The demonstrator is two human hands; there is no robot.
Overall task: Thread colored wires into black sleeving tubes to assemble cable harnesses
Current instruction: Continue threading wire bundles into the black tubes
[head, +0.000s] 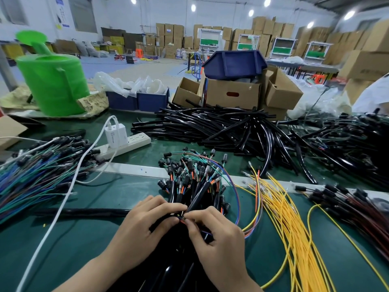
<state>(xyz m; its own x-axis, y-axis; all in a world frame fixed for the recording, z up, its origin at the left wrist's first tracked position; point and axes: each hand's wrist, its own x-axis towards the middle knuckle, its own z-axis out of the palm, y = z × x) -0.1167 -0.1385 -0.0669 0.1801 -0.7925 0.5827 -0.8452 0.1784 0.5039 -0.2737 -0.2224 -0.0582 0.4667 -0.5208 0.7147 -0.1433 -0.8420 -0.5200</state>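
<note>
**Head view.** The left hand (pixel 147 224) has its fingers curled, and its forefinger and thumb pinch the near end of a glossy black sleeving tube (pixel 199 198). The right hand (pixel 219 234) is also curled. Its fingertips (pixel 190 217) meet the left hand's and pinch the ends of thin coloured wires (pixel 236 192) right at the tube's mouth. Whether the wire tips are already inside is hidden by the fingers.

Both hands work above a dark green bench mat (pixel 84 249). At twelve o'clock from them lies a bundle of sleeved harnesses with small black connectors (pixel 185 178), and farther off a large heap of loose black tubes (pixel 221 127). At three o'clock is a spread of yellow wires (pixel 282 209), and beyond it dark red wires with black ends (pixel 347 205). At ten o'clock lies a sheaf of blue and green wires (pixel 31 175), crossed by a white cable (pixel 63 203). The cable runs up to a white charger (pixel 115 133) plugged into a white power strip (pixel 134 143).

At the bench's far edge stand a bright green plastic watering can (pixel 52 81), an open cardboard box (pixel 231 93) and a dark blue plastic bin (pixel 233 64) on top of it. Stacked cartons (pixel 271 28) line the back wall of the hall.

The held tube slants from the fingertips toward one o'clock. The coloured wires loop out to the right hand's two o'clock and curve back under its palm.
</note>
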